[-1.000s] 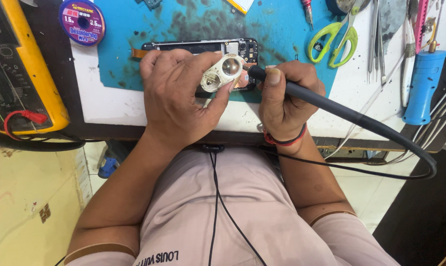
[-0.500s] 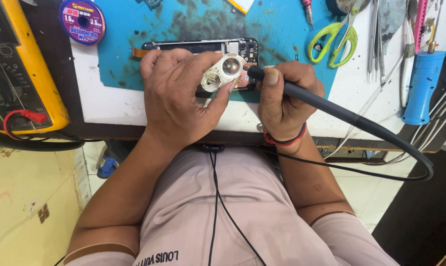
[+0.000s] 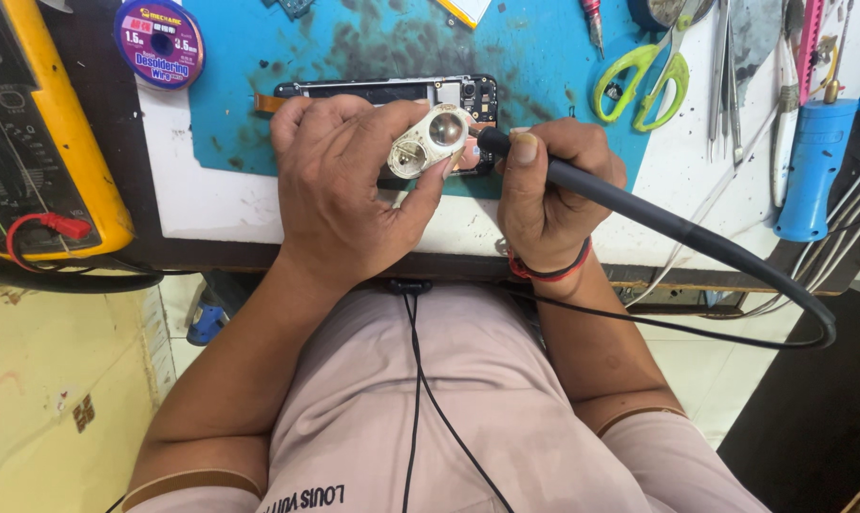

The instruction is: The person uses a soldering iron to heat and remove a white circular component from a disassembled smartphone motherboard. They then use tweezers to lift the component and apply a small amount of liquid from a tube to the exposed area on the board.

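My left hand (image 3: 349, 195) holds a small white oval case (image 3: 428, 141) with two round wells, pinched between thumb and fingers. My right hand (image 3: 548, 195) grips a black soldering iron handle (image 3: 629, 204) like a pen; its tip end touches the case's right well. Its thick black cable (image 3: 791, 285) loops off to the right. Under both hands lies an opened black phone (image 3: 401, 93) on a blue work mat (image 3: 373, 43), partly hidden by my fingers.
A yellow multimeter (image 3: 45, 152) with a red probe plug sits at the left. A purple solder-wick spool (image 3: 159, 43) lies at the mat's corner. Green-handled scissors (image 3: 643, 76), tweezers (image 3: 724, 57) and a blue tool handle (image 3: 814, 161) lie at the right. A thin black cord hangs over my lap.
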